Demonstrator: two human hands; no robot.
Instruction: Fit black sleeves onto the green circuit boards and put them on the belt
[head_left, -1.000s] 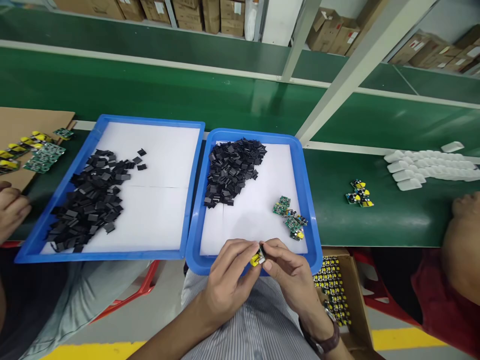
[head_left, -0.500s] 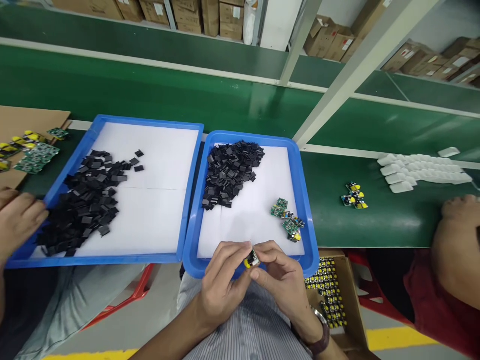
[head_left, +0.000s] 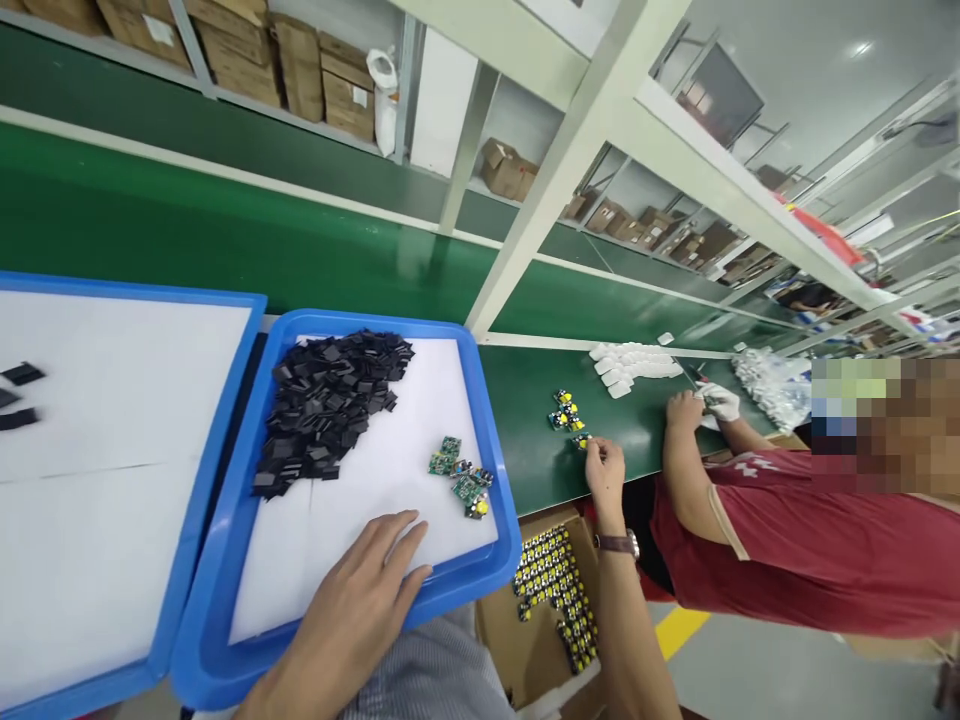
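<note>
Out to the right, my right hand [head_left: 606,472] pinches a small circuit board with a yellow component [head_left: 580,440] at the green bench top, just below a little group of similar boards [head_left: 566,410]. My left hand [head_left: 364,590] is empty, its fingers apart, over the near side of the blue tray [head_left: 504,500]. In that tray lie a heap of black flat pieces [head_left: 330,400] at the back left and several green circuit boards [head_left: 466,485] at the right.
A second blue tray [head_left: 259,305] with a few black pieces stands at the left. Below the bench, a cardboard box [head_left: 536,650] holds rows of yellow-topped boards. White parts [head_left: 637,365] lie farther along the bench, near a co-worker in a red shirt [head_left: 825,540]. A pale post [head_left: 525,220] rises behind the tray.
My right hand has carried the board from in front of me to the bench at the right. My left hand has let go of it and opened over the tray. The view has swung right.
</note>
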